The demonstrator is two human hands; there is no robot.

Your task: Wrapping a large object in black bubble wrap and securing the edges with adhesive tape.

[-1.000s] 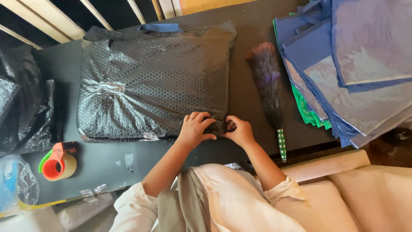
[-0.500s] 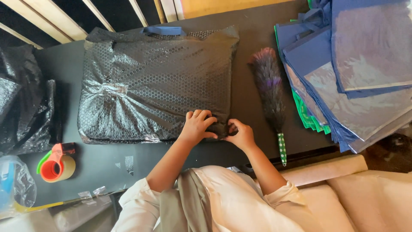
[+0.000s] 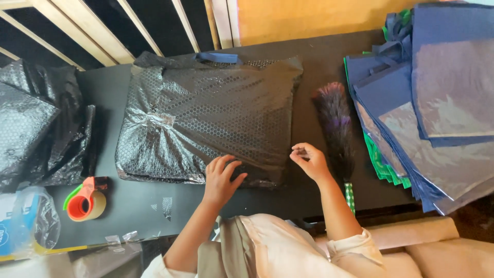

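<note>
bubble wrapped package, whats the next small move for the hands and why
Probably reach the right hand for the tape dispenser. The left hand presses the near edge of the black bubble-wrapped package, while the right hand is lifted just off its corner, fingers pinched. That edge looks loose, so taping seems due.

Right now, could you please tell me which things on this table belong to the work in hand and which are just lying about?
In hand:
- black bubble-wrapped package, left hand pressing on its near edge
- right hand, lifted just beside the package
- tape dispenser

Lying about:
- feather duster
- stack of blue bags
- loose black bubble wrap
</note>
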